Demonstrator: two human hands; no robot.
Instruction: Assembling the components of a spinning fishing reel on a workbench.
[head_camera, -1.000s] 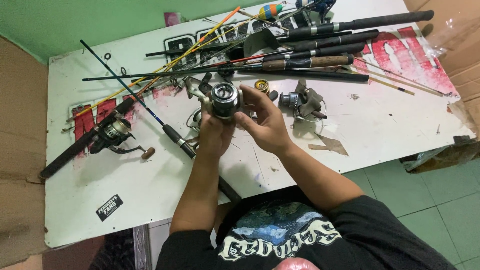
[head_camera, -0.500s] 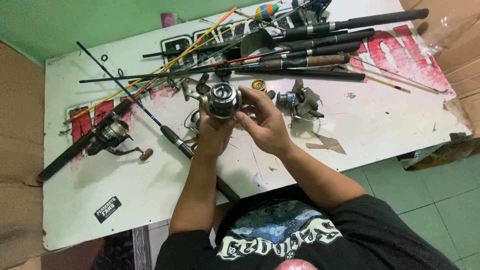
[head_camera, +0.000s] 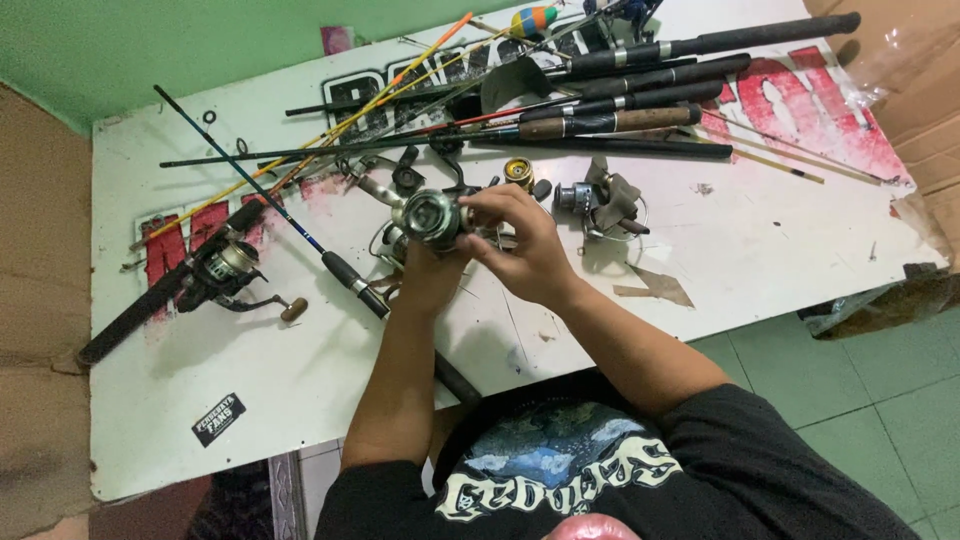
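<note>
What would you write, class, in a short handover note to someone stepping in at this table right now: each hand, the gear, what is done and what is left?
Left hand: grips the silver spinning reel from below, above the white table.
Right hand: fingers on the reel's right side.
Nearby: a second reel to the right, a rod with a mounted reel to the left, a bundle of rods behind.
Done: reel lifted.
Left: cannot tell what on it has been worked.

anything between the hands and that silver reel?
Nothing visible. Both hands are already on the silver spinning reel: left hand grips it from below, right hand has fingers at its side, above the white table.
</note>
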